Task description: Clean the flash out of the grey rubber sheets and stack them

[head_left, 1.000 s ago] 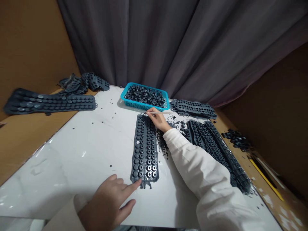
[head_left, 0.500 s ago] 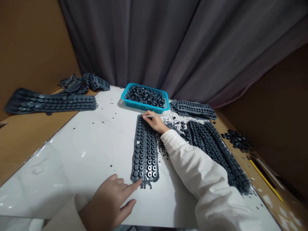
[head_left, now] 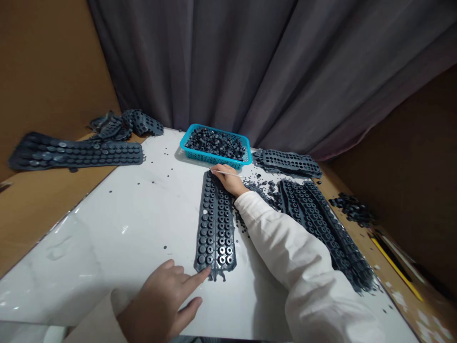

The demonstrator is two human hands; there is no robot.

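Note:
A dark rubber sheet (head_left: 215,224) with rows of round ring-shaped plugs lies lengthwise in front of me. My left hand (head_left: 166,295) rests at its near end, index finger stretched out onto the edge and thumb apart. At the far left corner of the sheet, my right hand (head_left: 228,180) pinches a thin pale stick (head_left: 233,174), whose tip is hidden by the fingers. Just beyond that hand stands a blue basket (head_left: 189,153) heaped with small dark rubber pieces (head_left: 216,142). A white gap shows in the sheet's left row.
Stacked rubber sheets (head_left: 314,219) lie at the right, with more perforated sheets (head_left: 287,162) behind them. Small dark scraps (head_left: 259,188) litter the table beside my right forearm. Another sheet (head_left: 89,153) and crumpled strips (head_left: 124,124) are at the left. A yellow tool (head_left: 396,268) lies far right.
The stick in my right hand has tilted slightly, and that forearm has shifted a little to the left. My left hand stays at the sheet's near edge.

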